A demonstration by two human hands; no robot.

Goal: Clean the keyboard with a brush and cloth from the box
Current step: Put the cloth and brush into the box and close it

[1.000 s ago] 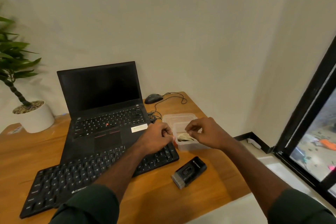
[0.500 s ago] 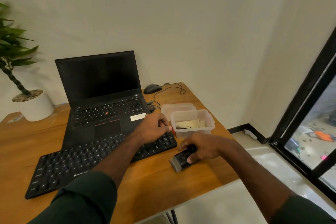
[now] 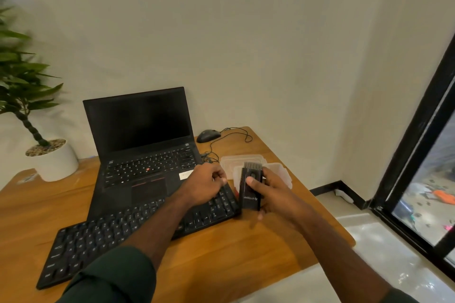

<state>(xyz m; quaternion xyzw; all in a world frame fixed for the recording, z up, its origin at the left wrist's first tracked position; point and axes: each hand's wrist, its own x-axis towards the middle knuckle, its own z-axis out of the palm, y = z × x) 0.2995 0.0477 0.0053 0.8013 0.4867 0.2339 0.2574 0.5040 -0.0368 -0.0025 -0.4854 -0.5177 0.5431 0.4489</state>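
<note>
My right hand (image 3: 273, 192) grips the brush (image 3: 251, 186), thumb on its front face just below the button, fingers wrapped behind. It's lifted off the desk (image 3: 221, 261), above the right end of the keyboard (image 3: 138, 231) and in front of the box (image 3: 283, 174) near the desk's right edge. My left hand (image 3: 209, 183) is curled loosely over the keyboard's far right corner; I can't tell if it's pinching anything or just resting.

Brush orientation: long axis runs roughly upright in view, leaning slightly away from me. Bristle end is at the top, pointing toward the box and the wall; the logo end points down toward me.

Risks:
- Thumb sits near the button. A press could shift or retract the bristles, judging by the look of it.
- Bristles face away from the keys. I'd need to flip or tip the brush first; a one-handed regrip over the desk's right edge could drop it to the floor.
- Keyboard lies skewed, its far edge against the laptop (image 3: 145, 155). Hard strokes could shove it into the laptop if my left hand doesn't pin it.
- Box is just behind my right hand; a backswing could knock it toward the edge. Cloth isn't visible from here, hidden by hand and brush.
</note>
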